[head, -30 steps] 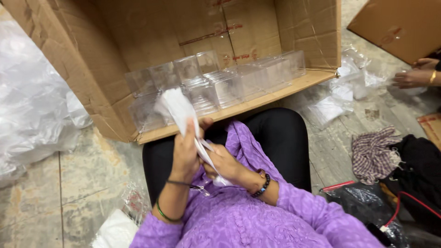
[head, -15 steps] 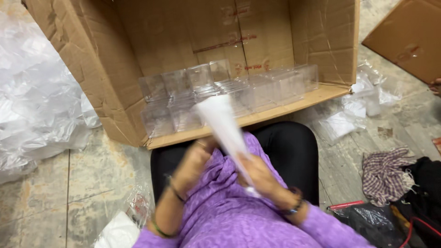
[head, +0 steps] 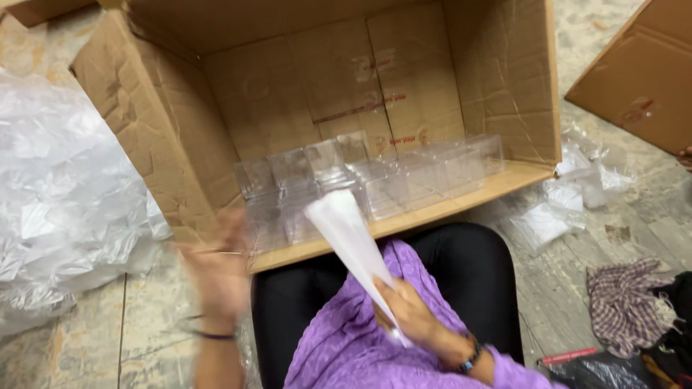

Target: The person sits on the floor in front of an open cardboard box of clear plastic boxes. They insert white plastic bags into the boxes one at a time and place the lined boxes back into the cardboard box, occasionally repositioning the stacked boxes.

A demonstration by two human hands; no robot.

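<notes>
The left hand (head: 220, 270) lets go of the white sleeve (head: 353, 248) and swings out left; the right hand (head: 411, 313) alone holds it now.

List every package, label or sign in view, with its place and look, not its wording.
Big cardboard box: brown, open, on its side ahead of the knees.
Clear plastic boxes: see-through, in a row inside it.
Red printed marks: on the box's inner panel.
Second carton: brown, top right.
White pack: long, flat, in the right hand.
Clear wrap: crumpled, left floor.
</notes>
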